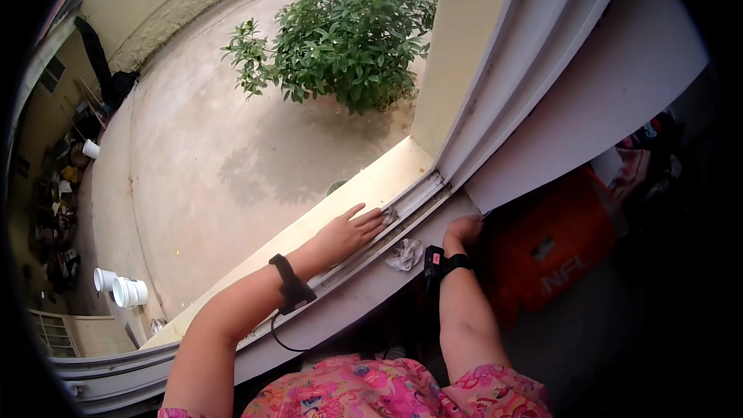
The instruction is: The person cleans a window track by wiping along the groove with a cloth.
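Observation:
My left hand (350,235) lies across the window track (422,190), its fingers stretched out and somewhat apart. Right at its fingertips is a small crumpled greyish wad (389,217), perhaps paper or cloth, sitting in the track. On the inner sill (364,292), a crumpled white tissue-like piece (405,255) rests between my two arms. My right hand (463,229) is bent at the wrist beside the inner wall's lower corner, near an orange bag (549,240). Its fingers are turned away and mostly hidden. Each wrist wears a black strap with a small device.
The white window frame (534,54) rises at the right. Beyond the pale outer ledge (395,162) lies a concrete yard with a leafy bush (348,39) and white buckets (130,292). Dark clutter lines the yard's left side. A black cable (280,338) hangs from my left wrist.

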{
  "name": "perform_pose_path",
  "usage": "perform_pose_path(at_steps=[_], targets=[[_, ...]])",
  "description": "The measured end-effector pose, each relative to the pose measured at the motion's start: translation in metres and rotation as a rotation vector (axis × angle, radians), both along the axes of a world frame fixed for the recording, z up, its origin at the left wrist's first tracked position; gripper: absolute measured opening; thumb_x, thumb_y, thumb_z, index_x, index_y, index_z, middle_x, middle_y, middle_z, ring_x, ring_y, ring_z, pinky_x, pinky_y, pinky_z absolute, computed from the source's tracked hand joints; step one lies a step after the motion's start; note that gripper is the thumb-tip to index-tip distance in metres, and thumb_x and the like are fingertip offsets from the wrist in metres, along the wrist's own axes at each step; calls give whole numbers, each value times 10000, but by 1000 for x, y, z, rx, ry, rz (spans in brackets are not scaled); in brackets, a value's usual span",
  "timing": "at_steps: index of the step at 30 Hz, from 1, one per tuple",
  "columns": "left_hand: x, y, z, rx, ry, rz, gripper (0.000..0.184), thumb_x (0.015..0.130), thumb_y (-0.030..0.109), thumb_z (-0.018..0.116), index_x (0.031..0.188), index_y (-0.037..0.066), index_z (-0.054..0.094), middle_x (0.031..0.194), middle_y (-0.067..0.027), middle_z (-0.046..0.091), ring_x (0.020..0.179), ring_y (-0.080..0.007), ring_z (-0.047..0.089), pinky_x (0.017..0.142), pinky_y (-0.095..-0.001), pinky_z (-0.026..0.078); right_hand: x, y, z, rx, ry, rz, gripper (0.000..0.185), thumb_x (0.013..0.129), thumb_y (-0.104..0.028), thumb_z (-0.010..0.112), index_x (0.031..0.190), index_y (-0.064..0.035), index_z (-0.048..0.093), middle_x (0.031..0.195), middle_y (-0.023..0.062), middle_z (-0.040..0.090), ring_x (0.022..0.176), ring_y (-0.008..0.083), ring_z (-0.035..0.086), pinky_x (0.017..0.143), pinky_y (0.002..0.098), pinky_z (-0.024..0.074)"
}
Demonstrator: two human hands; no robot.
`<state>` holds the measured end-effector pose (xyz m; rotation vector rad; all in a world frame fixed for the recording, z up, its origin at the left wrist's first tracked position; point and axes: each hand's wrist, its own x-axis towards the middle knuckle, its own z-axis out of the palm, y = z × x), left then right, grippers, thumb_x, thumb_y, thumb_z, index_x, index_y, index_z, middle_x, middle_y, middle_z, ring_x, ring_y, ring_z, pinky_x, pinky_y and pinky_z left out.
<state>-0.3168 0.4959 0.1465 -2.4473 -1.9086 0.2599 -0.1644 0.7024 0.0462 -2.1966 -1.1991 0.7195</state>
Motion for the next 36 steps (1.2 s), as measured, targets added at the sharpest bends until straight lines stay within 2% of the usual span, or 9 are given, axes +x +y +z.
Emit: perform_pose_path(at_steps=[2, 11, 14, 15, 17, 24, 30, 32, 36], targets=[[-1, -9, 0, -9, -122, 28, 449, 786, 130, 395, 1228, 53, 387, 1302, -41, 354, 1250, -164, 244, 1038, -358, 162, 4, 0, -6, 35, -24, 73, 445, 893, -298, 253, 907, 55, 522, 866, 293, 554, 805, 412, 554, 693, 455, 460], [-5, -62, -3, -84, -404, 140, 428, 714, 84, 484, 1142, 81, 480, 1250, -49, 405, 1228, -235, 281, 1024, -391, 197, 1, 5, -10, 2, -56, 27, 454, 886, -292, 249, 886, 70, 524, 853, 298, 556, 798, 422, 555, 702, 468, 457], [-2, -70, -2, 73, -461, 112, 276, 677, 82, 488, 944, 45, 548, 969, -66, 507, 976, -234, 456, 852, -317, 381, 0, 4, -7, -4, -60, 7, 462, 886, -298, 243, 899, 67, 525, 864, 296, 555, 805, 419, 555, 706, 464, 458], [-1, -72, -1, 75, -461, 117, 276, 677, 82, 488, 944, 45, 548, 969, -66, 507, 976, -234, 456, 852, -317, 381, 0, 4, -8, -4, -60, 12, 462, 886, -298, 243, 899, 67, 525, 864, 296, 555, 805, 419, 555, 706, 464, 458], [1, -75, -1, 16, -435, 125, 133, 672, 93, 480, 782, 38, 530, 790, -68, 472, 784, -211, 456, 696, -297, 408, 1, 6, -11, -23, -66, -1, 468, 887, -304, 237, 907, 63, 527, 879, 292, 555, 812, 423, 551, 722, 464, 452], [4, -82, -13, 23, -310, 78, 172, 679, 125, 477, 805, 15, 515, 748, -65, 483, 734, -197, 474, 661, -277, 416, 1, 2, -3, -49, -88, 31, 482, 889, -308, 234, 949, 71, 525, 904, 288, 555, 836, 421, 549, 755, 466, 438], [-4, -75, -11, -58, -341, 65, 156, 691, 103, 478, 815, 17, 520, 753, -82, 493, 743, -214, 483, 658, -291, 435, -1, -3, 10, -16, -18, 22, 500, 883, -303, 254, 885, 106, 542, 895, 303, 547, 835, 414, 549, 756, 457, 430], [-6, -72, -2, -12, -514, 228, 154, 698, 87, 486, 837, 35, 527, 774, -81, 509, 773, -225, 493, 672, -308, 444, 0, -1, 5, 6, -41, 13, 491, 881, -300, 265, 897, 111, 534, 897, 302, 549, 833, 415, 550, 761, 454, 428], [-34, -59, 19, 205, -600, 410, 238, 635, 34, 604, 859, 78, 535, 803, -62, 534, 805, -250, 511, 665, -325, 444, -4, -9, 26, 15, -98, 11, 476, 877, -290, 277, 910, 113, 527, 900, 302, 550, 831, 421, 549, 769, 452, 425]])
